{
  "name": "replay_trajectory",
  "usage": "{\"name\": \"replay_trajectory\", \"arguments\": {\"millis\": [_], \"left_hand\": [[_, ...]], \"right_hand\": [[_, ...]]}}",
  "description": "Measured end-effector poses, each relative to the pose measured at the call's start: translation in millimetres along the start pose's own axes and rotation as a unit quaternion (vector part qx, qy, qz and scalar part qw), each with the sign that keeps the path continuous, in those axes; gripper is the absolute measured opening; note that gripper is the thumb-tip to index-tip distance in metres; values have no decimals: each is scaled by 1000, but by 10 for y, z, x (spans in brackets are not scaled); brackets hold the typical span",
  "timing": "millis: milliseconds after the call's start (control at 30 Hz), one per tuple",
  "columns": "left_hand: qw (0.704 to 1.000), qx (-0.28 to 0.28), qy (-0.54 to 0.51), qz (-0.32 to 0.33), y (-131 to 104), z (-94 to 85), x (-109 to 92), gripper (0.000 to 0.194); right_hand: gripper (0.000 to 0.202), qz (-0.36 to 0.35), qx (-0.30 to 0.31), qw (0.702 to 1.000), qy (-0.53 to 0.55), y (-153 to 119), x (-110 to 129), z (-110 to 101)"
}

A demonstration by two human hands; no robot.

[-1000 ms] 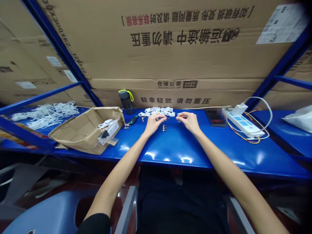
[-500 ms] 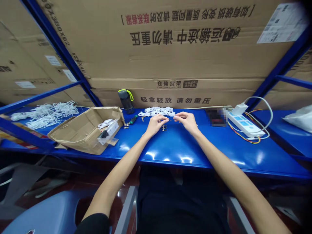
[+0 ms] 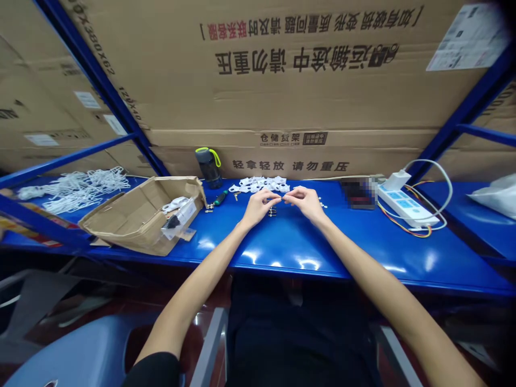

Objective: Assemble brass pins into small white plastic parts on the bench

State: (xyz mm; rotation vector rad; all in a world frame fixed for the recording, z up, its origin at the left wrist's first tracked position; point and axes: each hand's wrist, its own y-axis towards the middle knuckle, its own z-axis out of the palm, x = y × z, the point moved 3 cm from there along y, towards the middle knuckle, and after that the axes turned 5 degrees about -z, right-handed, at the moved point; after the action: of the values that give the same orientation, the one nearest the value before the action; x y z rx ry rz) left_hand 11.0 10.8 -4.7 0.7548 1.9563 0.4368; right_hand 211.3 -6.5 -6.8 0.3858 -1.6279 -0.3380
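My left hand (image 3: pixel 258 206) is closed in a pinch, holding what looks like a small screw whose thin shaft is mostly covered by fingers. Fingertip to fingertip with it, my right hand (image 3: pixel 305 202) is pinched too; anything between its fingers is too small to make out. Just below the left fingers, several small screws (image 3: pixel 272 213) lie in a column on the blue table (image 3: pixel 290 242). Behind both hands is a pile of white plastic parts (image 3: pixel 262 184). A few tiny white pieces (image 3: pixel 322 203) lie right of my right hand.
To the left stand an open cardboard box (image 3: pixel 121 215), a dark bottle (image 3: pixel 209 169) and a green-handled screwdriver (image 3: pixel 220 198), with loose brass-coloured fittings (image 3: pixel 208 207) nearby. White cords (image 3: pixel 86 188) lie at far left. A power strip (image 3: pixel 407 207) with cables is at the right.
My right hand has moved slightly left, so its fingertips now meet those of my left hand. The tiny white pieces beside it have come into view.
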Motion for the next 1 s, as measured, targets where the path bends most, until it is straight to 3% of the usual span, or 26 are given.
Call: {"name": "replay_trajectory", "arguments": {"millis": [267,567,1000], "left_hand": [[998,-55,-5,-3,7,-59,-46,28],[998,-54,-15,1,8,-58,-102,28],[998,-53,-45,-11,11,-61,-92,29]], "right_hand": [[45,1,-8,1000,-5,10,3,2],[36,-11,6,1000,3,-5,-1,60],[41,-20,-22,1000,5,-3,33,39]]}}
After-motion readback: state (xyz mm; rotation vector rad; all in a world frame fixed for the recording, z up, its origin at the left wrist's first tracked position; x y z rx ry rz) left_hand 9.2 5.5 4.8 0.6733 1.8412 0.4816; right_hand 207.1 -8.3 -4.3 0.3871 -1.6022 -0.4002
